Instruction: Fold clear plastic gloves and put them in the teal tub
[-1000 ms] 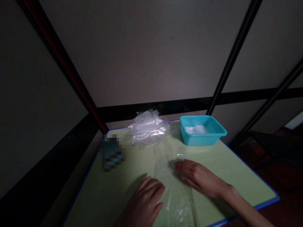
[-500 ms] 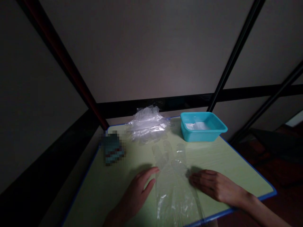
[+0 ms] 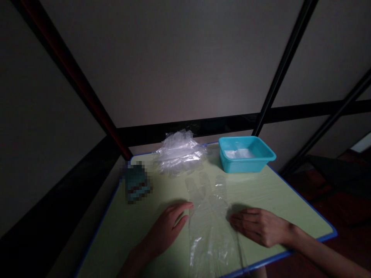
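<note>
A clear plastic disposable glove [image 3: 213, 227] lies spread on the table, its finger ends pointing away from me and its cuff towards the front edge. My left hand [image 3: 169, 224] is at the glove's left edge, thumb and index finger apart, the index fingertip touching or almost touching the film. On the opposite side, my right hand [image 3: 259, 226] rests palm down with fingers stretched out side by side, their tips by the glove's right edge. Its thumb is hidden. Neither hand visibly holds anything.
Behind the glove lies a pile of clear plastic gloves [image 3: 181, 152]. A turquoise basin [image 3: 246, 166] with something white inside stands at the back right. A blurred dark item [image 3: 137, 183] sits at the left of the blue-edged table [image 3: 290, 208], against panelled walls.
The view has shifted slightly. Both hands stay in nearly the same place beside the glove, and the glove, pile and basin look unchanged.
</note>
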`<control>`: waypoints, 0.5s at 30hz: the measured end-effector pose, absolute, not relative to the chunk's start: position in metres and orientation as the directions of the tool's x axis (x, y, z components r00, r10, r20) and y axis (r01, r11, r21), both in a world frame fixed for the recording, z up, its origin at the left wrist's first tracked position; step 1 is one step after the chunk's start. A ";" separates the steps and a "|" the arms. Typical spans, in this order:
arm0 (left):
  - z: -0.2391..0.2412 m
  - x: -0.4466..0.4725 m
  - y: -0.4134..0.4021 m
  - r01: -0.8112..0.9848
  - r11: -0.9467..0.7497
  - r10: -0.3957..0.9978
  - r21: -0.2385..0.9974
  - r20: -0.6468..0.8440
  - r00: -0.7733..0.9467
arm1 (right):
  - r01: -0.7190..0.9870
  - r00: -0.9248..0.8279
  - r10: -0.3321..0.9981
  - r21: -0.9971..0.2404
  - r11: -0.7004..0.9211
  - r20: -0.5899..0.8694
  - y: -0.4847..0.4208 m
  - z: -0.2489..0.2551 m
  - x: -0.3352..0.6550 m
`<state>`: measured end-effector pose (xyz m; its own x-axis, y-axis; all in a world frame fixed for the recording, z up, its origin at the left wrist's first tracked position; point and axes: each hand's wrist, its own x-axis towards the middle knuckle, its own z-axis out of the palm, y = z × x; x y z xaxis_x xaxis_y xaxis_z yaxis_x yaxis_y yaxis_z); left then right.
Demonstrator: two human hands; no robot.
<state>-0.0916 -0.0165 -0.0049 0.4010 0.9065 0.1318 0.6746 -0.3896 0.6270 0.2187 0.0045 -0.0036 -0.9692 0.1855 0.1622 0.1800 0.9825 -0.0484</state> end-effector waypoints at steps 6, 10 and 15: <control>-0.006 -0.092 -0.012 0.678 -0.411 0.895 0.610 0.131 0.426 | 0.200 -0.978 0.206 -0.113 0.973 0.044 -0.004 0.009 0.219; -0.008 -0.090 -0.010 0.666 -0.406 0.892 0.626 0.115 0.436 | 0.198 -0.979 0.202 -0.144 0.970 0.013 -0.005 0.011 0.212; -0.008 -0.090 -0.009 0.654 -0.383 0.900 0.652 0.103 0.423 | 0.280 -0.945 0.315 -0.282 0.918 0.088 -0.002 0.000 0.213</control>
